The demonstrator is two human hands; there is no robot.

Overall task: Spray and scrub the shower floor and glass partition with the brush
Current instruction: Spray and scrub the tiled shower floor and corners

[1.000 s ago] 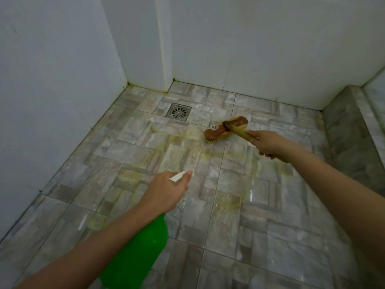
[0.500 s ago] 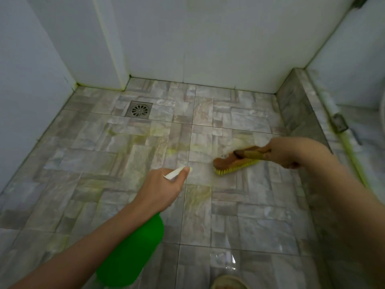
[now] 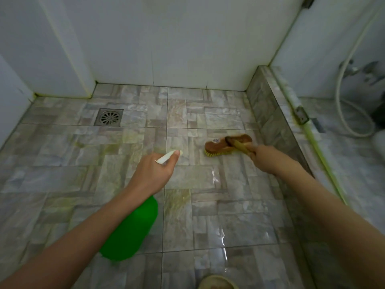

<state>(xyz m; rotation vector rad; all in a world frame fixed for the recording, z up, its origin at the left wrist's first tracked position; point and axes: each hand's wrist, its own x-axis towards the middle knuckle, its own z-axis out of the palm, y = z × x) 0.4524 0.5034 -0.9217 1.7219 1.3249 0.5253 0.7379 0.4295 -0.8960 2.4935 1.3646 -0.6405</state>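
Green bottle point(image 3: 131, 230) in outstretched left hand point(image 3: 152, 174); right hand point(image 3: 263, 158) grips brush point(image 3: 220, 146).

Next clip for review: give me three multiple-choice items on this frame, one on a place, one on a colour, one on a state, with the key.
1. The drain sits
A. at the back left of the floor
B. at the right edge
C. in the middle

2. The body of the spray bottle in the left hand is
A. blue
B. green
C. red

3. The right hand is
A. open and idle
B. gripping the handle of the brush
C. pressed flat on a wall

Key: 1 A, the drain lies far back and to the left of both hands; 2 B, the body below the wrist is bright green; 3 B, its fingers curl round the wooden handle, bristles facing down at the floor.
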